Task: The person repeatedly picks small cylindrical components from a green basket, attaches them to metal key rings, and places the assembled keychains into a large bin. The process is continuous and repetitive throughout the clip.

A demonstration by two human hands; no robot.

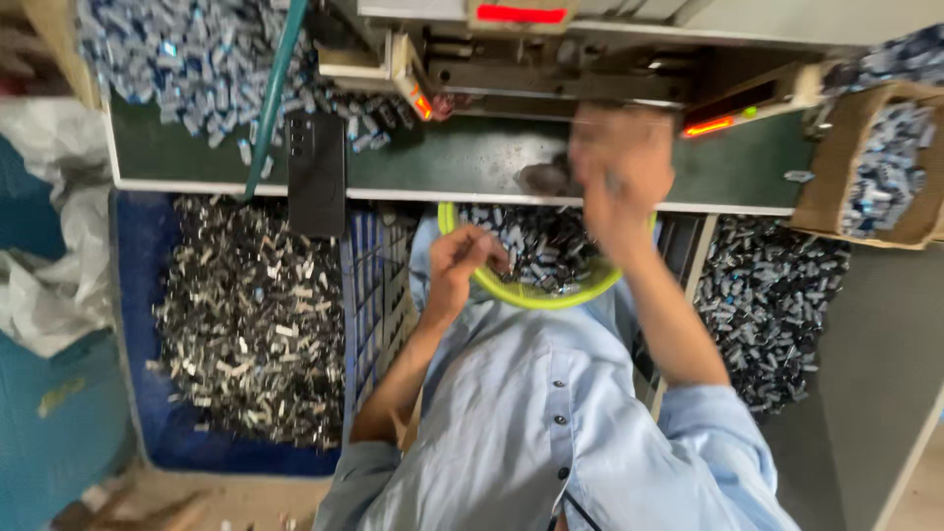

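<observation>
My left hand (pixel 462 261) is curled over the near rim of a round yellow-green basket (pixel 536 297) in my lap, full of small dark and blue parts (pixel 536 246). Its fingers are closed, and whether a part is in them is hidden. My right hand (pixel 619 177) is raised above the basket's far side, over the edge of the green machine table (pixel 442 157). That hand is blurred by motion, fingers pointing down, and I cannot make out what it holds. A dark blurred lump (pixel 546 177) lies on the table just left of it.
A machine (pixel 551 49) with red lights stands at the table's back. A blue crate (pixel 138 295) of silvery scrap pieces sits at left, a heap of dark parts (pixel 767 305) at right, a cardboard box (pixel 870 167) of blue parts at far right. A black remote-like block (pixel 317 167) hangs off the table edge.
</observation>
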